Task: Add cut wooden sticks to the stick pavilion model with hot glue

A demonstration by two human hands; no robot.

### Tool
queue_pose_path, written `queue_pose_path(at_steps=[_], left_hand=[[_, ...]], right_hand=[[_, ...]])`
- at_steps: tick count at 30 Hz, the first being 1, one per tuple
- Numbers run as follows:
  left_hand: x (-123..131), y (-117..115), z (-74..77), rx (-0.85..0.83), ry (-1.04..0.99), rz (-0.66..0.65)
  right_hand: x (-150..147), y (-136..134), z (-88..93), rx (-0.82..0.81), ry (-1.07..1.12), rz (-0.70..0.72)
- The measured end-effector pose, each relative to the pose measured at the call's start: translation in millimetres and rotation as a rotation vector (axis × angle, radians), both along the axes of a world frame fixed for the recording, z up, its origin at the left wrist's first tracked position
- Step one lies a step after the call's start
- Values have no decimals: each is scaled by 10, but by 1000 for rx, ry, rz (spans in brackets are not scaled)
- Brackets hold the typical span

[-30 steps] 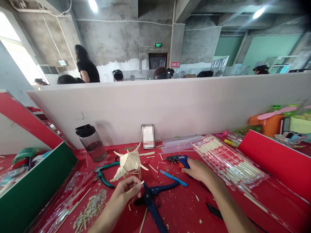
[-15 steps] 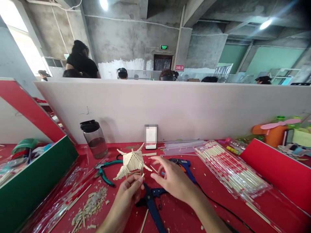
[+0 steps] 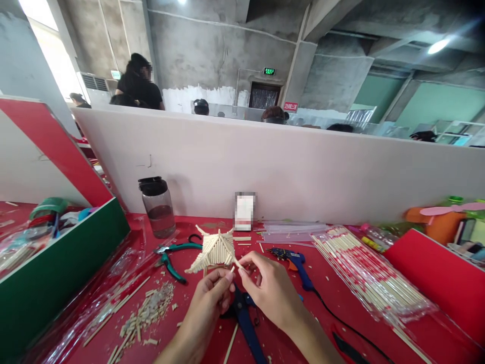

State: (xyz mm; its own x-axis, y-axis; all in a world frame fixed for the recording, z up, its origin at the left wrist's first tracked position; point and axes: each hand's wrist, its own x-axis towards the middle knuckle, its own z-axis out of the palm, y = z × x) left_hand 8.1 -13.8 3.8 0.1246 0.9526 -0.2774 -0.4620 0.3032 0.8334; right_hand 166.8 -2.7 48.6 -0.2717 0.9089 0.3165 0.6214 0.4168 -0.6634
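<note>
A small pavilion model built of wooden sticks stands on the red table. Just in front of it my left hand pinches a short wooden stick at its fingertips. My right hand meets it from the right, thumb and forefinger pinched near the same stick by the model's roof corner. Dark blue cutters lie under both hands.
Green-handled pliers lie left of the model, a blue glue gun with a black cord to the right. A dark-lidded jar, bagged sticks, stick scraps and a green-sided box surround the spot. A white partition stands behind.
My right hand left the glue gun, crossed left and closed its fingers beside my left hand's stick. The view shifted so the model sits nearer the middle.
</note>
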Motion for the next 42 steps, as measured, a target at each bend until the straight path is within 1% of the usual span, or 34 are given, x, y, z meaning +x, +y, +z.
queue_pose_path(at_steps=[9,22,30,38,42], left_hand=[[40,13,54,9,-45,52],[91,32,47,-11,-78,113],[114,38,31,-10,-72,140],[91,71,-44,-16,-60,126],[60,49,-46,-54,-71,142]], right_hand=[[-19,-2,-11,-19,-10,0],[-17,12,-32,-26,-13,3],[-19,-3,-32,-21,-2,-6],[-33,-8,-49,-35,11,-4],[-26,11,-61,-32,26,-5]])
